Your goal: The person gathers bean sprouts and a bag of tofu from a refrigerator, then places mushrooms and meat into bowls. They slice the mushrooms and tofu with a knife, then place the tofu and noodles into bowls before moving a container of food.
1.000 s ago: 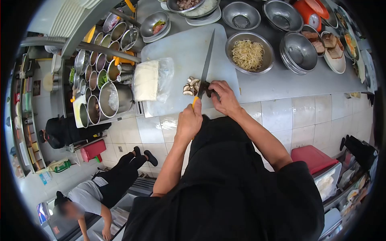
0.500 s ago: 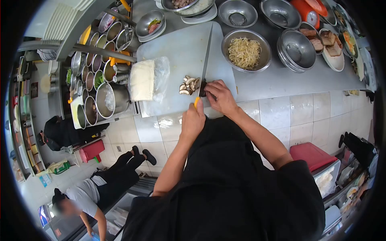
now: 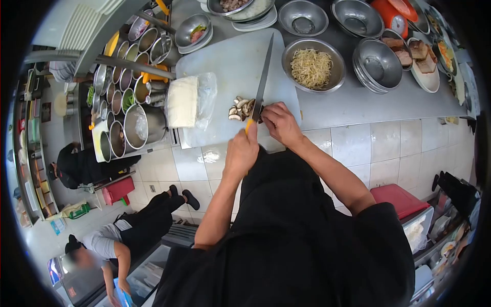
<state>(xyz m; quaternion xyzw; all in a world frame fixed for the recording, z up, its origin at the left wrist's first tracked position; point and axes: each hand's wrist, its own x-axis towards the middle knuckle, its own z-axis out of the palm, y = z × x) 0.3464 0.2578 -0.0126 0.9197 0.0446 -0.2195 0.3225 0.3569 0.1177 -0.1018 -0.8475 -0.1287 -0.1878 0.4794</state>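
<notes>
My left hand (image 3: 241, 152) is closed round the orange handle of a long kitchen knife (image 3: 264, 71), its blade pointing away from me over the white cutting board (image 3: 238, 53). Just right of the blade, the bent fingers of my right hand (image 3: 281, 124) hold a dark mushroom (image 3: 261, 115), mostly hidden by the fingers. Sliced mushrooms (image 3: 239, 109) lie in a small pile left of the blade. On the board's left side rests a white block-like stack (image 3: 182, 102) in clear plastic wrap.
A metal bowl of bean sprouts (image 3: 311, 68) stands right of the board, beside stacked metal bowls (image 3: 377, 64). Several metal containers (image 3: 135, 125) fill a rack at the left. An orange scale (image 3: 393, 21) is at the far right. A co-worker (image 3: 105, 245) bends over a counter behind, lower left.
The knife has tilted slightly and its handle has shifted a little left and down with my left hand. My right hand stays at the mushroom. The co-worker's arms have moved.
</notes>
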